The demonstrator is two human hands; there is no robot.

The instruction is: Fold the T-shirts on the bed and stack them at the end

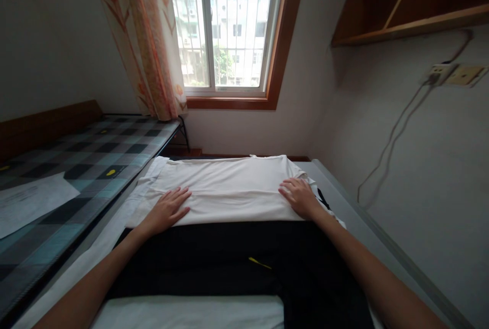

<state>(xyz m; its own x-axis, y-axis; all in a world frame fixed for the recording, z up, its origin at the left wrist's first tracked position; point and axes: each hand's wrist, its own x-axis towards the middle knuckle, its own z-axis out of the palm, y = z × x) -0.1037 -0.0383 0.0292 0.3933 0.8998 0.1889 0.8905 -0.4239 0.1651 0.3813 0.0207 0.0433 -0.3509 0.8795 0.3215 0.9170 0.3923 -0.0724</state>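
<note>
A white garment lies spread out on the surface in front of me. My left hand rests flat on its left part with the fingers apart. On its right part lies my right hand, palm down, fingers stretched out. Neither hand grips anything. Nearer to me is a black garment with a small yellow mark, its upper edge meeting the white cloth. White fabric shows below the black one at the bottom of the view.
At the left stands a bed with a checked mattress and a paper sheet on it. A window with a floral curtain is ahead. At the right are a wooden shelf, a wall socket and a hanging cable.
</note>
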